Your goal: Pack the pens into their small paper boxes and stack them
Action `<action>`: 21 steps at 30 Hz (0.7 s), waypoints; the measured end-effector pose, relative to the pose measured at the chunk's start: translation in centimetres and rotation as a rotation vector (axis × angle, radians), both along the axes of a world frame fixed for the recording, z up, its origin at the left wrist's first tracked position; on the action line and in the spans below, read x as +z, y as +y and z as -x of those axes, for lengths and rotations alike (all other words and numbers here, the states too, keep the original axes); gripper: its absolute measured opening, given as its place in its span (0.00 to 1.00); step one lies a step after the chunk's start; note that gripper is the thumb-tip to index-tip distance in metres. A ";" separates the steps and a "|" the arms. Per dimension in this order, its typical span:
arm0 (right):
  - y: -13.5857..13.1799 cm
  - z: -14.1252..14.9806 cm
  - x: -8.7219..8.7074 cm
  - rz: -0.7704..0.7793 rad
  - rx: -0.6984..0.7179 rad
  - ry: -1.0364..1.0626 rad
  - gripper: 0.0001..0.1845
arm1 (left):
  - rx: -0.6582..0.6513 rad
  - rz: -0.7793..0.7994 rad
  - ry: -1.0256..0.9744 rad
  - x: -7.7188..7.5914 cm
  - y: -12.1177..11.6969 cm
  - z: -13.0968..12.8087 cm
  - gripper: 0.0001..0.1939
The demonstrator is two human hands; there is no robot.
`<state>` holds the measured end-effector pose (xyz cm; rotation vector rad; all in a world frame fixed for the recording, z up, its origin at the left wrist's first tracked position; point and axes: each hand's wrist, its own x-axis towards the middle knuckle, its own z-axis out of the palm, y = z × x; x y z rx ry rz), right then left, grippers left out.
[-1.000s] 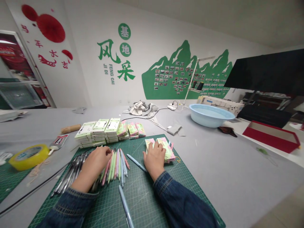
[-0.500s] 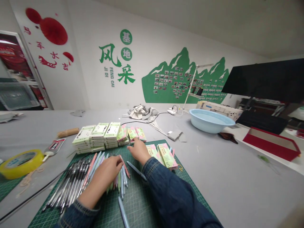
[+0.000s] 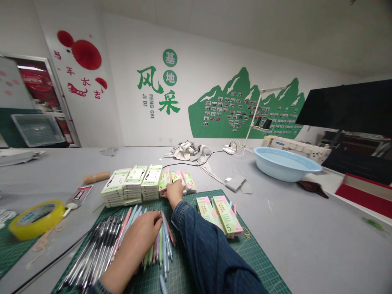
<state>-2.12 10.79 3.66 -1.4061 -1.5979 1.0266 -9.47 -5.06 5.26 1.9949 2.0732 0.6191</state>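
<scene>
My left hand (image 3: 146,229) is closed low over a bunch of pastel pens (image 3: 165,245) on a green cutting mat (image 3: 254,261); its curled fingers hide what they hold, if anything. Ahead of it, my right hand (image 3: 175,193) has its fingers closed at the front of the pink-and-green boxes (image 3: 189,181), which stand by stacks of white-and-green boxes (image 3: 151,176). Left of my left hand lie many clear pens with dark grips (image 3: 94,249). To the right of my right sleeve, further pink-and-green boxes (image 3: 226,214) lie on the mat.
Yellow tape (image 3: 38,220), a white-tipped tube (image 3: 79,197) and a brown roll (image 3: 96,177) lie at left. Crumpled cloth (image 3: 191,151) and a cable are behind the boxes. A blue basin (image 3: 286,163), sewing machine (image 3: 297,147) and red-lined box (image 3: 367,196) stand at right.
My right hand has moved from beside the boxes onto their front. The left hand stays over the pens. The view has shifted, and the loose blue pen between my arms no longer shows.
</scene>
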 end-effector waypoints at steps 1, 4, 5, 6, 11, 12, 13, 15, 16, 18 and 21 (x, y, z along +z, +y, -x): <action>-0.1 -0.3 -0.2 0.038 -0.021 0.029 0.19 | 0.003 -0.001 -0.001 -0.1 0.0 0.1 0.14; -1.3 -2.0 -0.9 0.124 -0.074 0.131 0.18 | 0.025 0.002 -0.016 -0.2 0.0 0.5 0.15; -2.1 -2.9 -1.2 0.131 -0.084 0.163 0.17 | 0.036 -0.008 -0.032 -0.3 0.0 0.7 0.15; -3.1 -3.8 -1.5 0.128 -0.091 0.193 0.15 | 0.052 -0.028 -0.058 -0.4 0.1 0.8 0.14; -10.3 -8.6 -2.8 0.021 -0.085 0.274 0.13 | 0.177 -0.189 -0.411 -1.0 1.1 -0.1 0.27; -11.8 -9.4 -3.0 -0.012 -0.074 0.272 0.11 | 0.193 -0.206 -0.509 -1.1 1.2 -0.5 0.34; -13.3 -10.0 -3.2 -0.051 -0.059 0.264 0.10 | 0.200 -0.217 -0.599 -1.2 1.4 -1.1 0.40; -15.7 -11.0 -3.5 -0.137 -0.039 0.236 0.08 | 0.190 -0.235 -0.747 -1.2 1.3 -2.1 0.48; -16.7 -11.4 -3.6 -0.187 -0.032 0.210 0.09 | 0.174 -0.247 -0.810 -1.0 1.2 -2.6 0.50; -18.1 -11.9 -3.6 -0.307 -0.009 0.115 0.10 | 0.120 -0.255 -0.943 -0.3 0.6 -3.4 0.53; -18.9 -12.5 -2.7 -0.412 0.063 0.051 0.21 | -0.029 -0.196 -1.131 0.8 -0.7 -4.2 0.53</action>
